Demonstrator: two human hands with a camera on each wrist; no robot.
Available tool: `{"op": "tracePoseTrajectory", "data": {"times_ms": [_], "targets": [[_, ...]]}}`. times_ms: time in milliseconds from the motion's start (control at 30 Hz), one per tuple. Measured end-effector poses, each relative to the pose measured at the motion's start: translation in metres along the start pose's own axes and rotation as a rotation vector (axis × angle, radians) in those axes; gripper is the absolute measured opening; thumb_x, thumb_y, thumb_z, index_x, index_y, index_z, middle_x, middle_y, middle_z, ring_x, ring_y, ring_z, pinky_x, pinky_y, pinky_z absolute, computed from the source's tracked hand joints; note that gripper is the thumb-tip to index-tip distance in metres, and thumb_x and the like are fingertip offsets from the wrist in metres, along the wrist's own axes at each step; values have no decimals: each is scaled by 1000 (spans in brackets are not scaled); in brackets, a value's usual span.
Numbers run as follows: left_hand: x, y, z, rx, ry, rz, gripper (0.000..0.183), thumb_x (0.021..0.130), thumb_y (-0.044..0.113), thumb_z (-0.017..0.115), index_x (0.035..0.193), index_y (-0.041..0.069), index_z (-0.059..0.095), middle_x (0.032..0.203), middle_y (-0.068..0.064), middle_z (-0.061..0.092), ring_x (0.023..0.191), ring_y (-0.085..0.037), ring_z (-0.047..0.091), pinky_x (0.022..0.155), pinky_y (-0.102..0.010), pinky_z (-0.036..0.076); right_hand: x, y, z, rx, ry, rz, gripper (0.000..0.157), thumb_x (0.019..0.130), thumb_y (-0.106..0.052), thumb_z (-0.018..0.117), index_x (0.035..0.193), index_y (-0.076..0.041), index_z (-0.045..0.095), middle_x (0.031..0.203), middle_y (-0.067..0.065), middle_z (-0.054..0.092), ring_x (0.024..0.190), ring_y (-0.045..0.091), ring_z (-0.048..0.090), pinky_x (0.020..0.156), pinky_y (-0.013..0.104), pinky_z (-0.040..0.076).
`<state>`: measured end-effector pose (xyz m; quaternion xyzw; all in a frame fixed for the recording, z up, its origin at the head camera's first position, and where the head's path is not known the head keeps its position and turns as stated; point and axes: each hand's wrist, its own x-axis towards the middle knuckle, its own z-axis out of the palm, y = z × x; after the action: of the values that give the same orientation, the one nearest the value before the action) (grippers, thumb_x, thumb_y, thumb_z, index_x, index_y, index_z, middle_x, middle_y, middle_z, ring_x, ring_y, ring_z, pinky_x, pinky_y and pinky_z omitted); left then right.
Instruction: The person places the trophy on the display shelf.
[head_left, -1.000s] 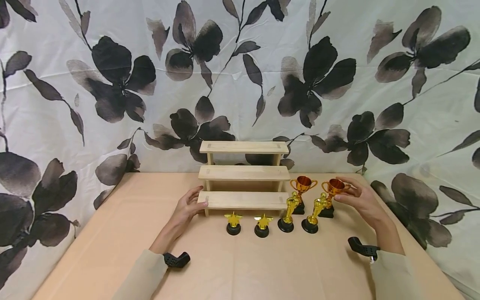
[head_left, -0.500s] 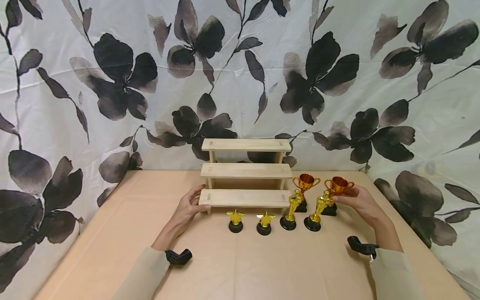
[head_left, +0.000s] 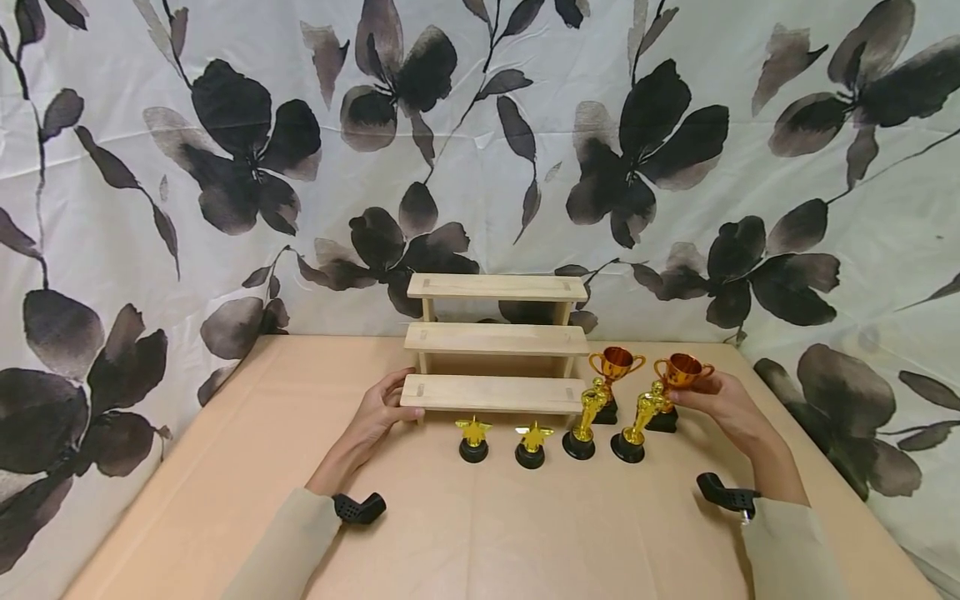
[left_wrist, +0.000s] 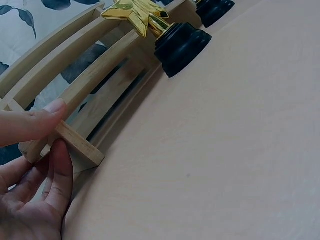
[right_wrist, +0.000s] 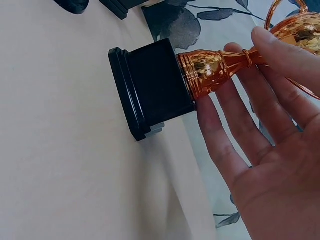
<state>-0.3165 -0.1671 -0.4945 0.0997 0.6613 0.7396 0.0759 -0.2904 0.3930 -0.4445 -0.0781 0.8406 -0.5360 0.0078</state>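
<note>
A three-step wooden display stand (head_left: 495,339) stands at the back of the table. My left hand (head_left: 378,408) grips the left end of its lowest step; in the left wrist view the thumb (left_wrist: 42,120) lies on top and curled fingers (left_wrist: 61,172) are beneath. On the right, my right hand (head_left: 723,398) holds an orange-gold trophy cup (head_left: 681,369) by its stem. The right wrist view shows the cup's black square base (right_wrist: 157,82) near the tabletop, with the thumb across the stem and fingers behind it.
A second trophy cup (head_left: 617,364) stands beside the stand. Two gold figure trophies (head_left: 590,408) and two small gold star trophies (head_left: 473,433) on round black bases stand in front. A floral cloth (head_left: 525,167) hangs behind the table (head_left: 480,533).
My right hand has slid from the cup's rim down to its stem. The left hand keeps its grip on the stand. The head view has shifted slightly.
</note>
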Motion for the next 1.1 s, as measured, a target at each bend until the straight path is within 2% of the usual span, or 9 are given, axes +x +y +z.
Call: {"op": "tracePoseTrajectory", "data": {"times_ms": [200, 500, 800, 1100], "targets": [[-2, 2, 1, 8, 18, -21, 90, 79, -12, 74, 158, 0, 33, 148, -24, 44, 112, -11, 62, 80, -20, 55, 1, -2, 0, -1, 5, 20, 56, 99, -23, 70, 139, 12, 52, 105, -28, 69, 100, -5, 65, 86, 13, 52], [-2, 0, 1, 20, 10, -6, 89, 79, -10, 74, 158, -1, 34, 149, -25, 43, 115, -14, 60, 81, -20, 55, 1, 0, -1, 13, 11, 9, 48, 99, -20, 71, 136, 7, 57, 104, -27, 70, 99, -4, 66, 86, 14, 53], [-2, -1, 0, 21, 14, 2, 88, 79, -11, 73, 157, -2, 35, 147, -24, 44, 115, -13, 61, 82, -20, 55, 2, -2, 0, -17, 10, 25, 60, 99, -23, 71, 142, 12, 49, 105, -28, 69, 98, -5, 66, 86, 13, 52], [-2, 1, 1, 16, 10, 17, 87, 80, -11, 73, 157, -4, 34, 144, -24, 48, 111, -11, 62, 83, -19, 55, 1, -5, -5, 22, 20, -24, 44, 100, -16, 69, 135, 8, 56, 108, -16, 77, 99, -4, 69, 84, 14, 54]]}}
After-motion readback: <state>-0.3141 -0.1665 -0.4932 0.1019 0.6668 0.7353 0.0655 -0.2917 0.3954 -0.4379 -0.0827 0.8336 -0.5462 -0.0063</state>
